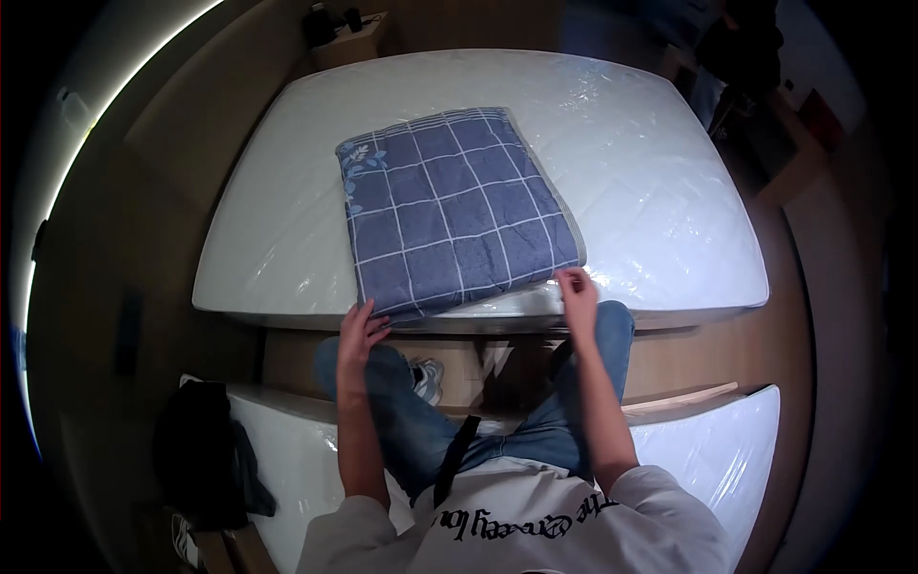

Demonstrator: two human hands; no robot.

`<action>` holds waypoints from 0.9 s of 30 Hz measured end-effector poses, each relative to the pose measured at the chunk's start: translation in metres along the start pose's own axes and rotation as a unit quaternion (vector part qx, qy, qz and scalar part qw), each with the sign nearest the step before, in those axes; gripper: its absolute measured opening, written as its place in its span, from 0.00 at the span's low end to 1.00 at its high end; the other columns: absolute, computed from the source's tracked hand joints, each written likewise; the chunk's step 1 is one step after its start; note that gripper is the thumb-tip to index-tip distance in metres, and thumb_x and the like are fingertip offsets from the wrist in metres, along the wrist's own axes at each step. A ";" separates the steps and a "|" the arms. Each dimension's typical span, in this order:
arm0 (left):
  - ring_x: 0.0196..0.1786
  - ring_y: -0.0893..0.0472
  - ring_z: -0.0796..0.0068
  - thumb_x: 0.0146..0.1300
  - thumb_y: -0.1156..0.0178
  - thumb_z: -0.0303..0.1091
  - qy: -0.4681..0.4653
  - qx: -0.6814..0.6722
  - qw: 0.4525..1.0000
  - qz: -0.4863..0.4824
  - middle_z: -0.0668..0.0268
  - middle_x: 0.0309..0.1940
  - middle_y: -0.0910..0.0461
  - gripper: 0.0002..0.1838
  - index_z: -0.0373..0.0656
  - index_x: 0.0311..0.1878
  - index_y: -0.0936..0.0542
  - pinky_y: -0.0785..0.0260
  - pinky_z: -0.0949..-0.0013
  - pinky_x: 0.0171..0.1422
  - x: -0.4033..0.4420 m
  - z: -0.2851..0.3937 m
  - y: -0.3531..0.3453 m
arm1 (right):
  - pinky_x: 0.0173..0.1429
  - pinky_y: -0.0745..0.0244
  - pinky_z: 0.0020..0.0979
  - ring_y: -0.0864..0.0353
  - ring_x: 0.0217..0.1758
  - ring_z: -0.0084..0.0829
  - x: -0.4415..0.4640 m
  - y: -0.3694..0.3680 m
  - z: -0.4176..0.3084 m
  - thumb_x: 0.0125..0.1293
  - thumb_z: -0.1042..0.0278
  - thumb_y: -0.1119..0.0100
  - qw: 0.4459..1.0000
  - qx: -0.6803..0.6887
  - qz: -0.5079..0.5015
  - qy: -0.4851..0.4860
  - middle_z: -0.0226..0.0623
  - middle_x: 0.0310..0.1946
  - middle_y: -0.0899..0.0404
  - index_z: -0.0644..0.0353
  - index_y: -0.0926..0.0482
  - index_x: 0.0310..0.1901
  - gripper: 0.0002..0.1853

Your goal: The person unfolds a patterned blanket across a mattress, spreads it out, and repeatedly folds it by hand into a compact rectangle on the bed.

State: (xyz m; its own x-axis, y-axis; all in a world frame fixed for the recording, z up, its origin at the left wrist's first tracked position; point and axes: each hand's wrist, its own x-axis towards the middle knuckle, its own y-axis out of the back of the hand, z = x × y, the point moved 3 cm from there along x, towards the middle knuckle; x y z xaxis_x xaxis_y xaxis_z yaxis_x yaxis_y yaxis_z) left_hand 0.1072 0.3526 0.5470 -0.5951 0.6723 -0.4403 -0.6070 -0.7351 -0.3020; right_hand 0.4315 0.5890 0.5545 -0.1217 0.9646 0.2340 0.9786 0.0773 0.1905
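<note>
A folded blue-grey quilt (449, 206) with white checks and a light-blue leaf pattern lies on a plastic-wrapped white mattress (660, 210). My left hand (359, 332) is at the quilt's near left corner, fingers apart and touching its edge. At the near right corner is my right hand (577, 290), its fingers curled and pinching the quilt's edge. The quilt's near edge sags slightly between the two corners, close to the mattress's front edge.
I sit on a second plastic-wrapped mattress (698, 459), where dark clothing (206, 450) lies at left. A narrow strip of wooden floor (296, 354) separates the mattresses. A small bedside table (354, 43) stands at back left; another person (744, 48) is at back right.
</note>
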 end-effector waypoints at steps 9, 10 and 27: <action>0.48 0.26 0.58 0.58 0.44 0.50 0.011 -0.011 1.000 -0.019 0.51 0.50 0.31 0.33 0.45 0.60 0.45 0.27 0.55 0.40 -0.018 -0.027 -0.028 | 0.36 0.28 0.29 0.28 0.27 0.22 0.047 0.027 0.011 0.61 0.46 0.50 0.922 0.132 -0.191 -0.308 0.29 0.23 0.30 0.54 0.34 0.50 0.23; 0.50 0.27 0.58 0.57 0.44 0.51 0.008 -0.019 1.000 -0.007 0.52 0.51 0.32 0.33 0.45 0.60 0.44 0.30 0.52 0.44 -0.015 -0.027 -0.028 | 0.41 0.27 0.32 0.27 0.32 0.23 0.051 0.022 0.014 0.61 0.44 0.51 0.922 0.110 -0.200 -0.314 0.29 0.26 0.29 0.54 0.34 0.50 0.24; 0.50 0.28 0.63 0.57 0.46 0.42 -0.007 -0.077 0.997 -0.017 0.58 0.45 0.27 0.24 0.35 0.51 0.32 0.37 0.51 0.55 0.097 -0.013 -0.001 | 0.39 0.29 0.23 0.26 0.34 0.21 -0.011 0.020 -0.001 0.60 0.56 0.45 0.989 0.021 -0.024 -0.147 0.30 0.31 0.25 0.63 0.26 0.40 0.17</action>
State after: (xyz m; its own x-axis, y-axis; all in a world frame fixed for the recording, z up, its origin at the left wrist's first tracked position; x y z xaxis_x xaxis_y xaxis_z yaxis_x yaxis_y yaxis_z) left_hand 0.0574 0.4177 0.4935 -0.5829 0.6979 -0.4161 -0.5402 -0.7154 -0.4431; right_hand 0.4520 0.5792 0.5568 -0.1202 0.9908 -0.0625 0.9799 0.1285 0.1525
